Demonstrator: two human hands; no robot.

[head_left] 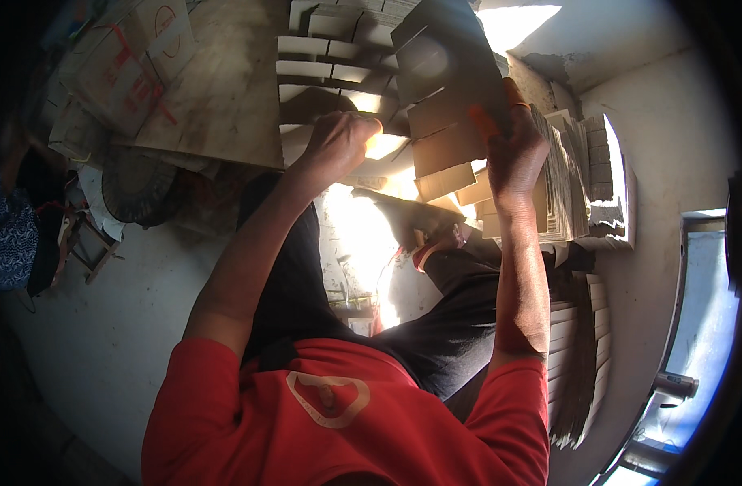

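My right hand grips the right edge of a flat cardboard sheet with slots cut in it, holding it raised and tilted in front of me. Left of that sheet, my left hand is closed, its fingers pressed together in bright sunlight. Whatever may be in those fingers is too small or too glaring to make out. Beyond my left hand lie several rows of slotted cardboard pieces, partly in shadow. The raised sheet hides part of these rows.
A wooden board stands at the left, with a cardboard box with red markings on it. Stacked cardboard sheets stand at the right by the wall, and more cardboard lies below. A dark round object sits under the board.
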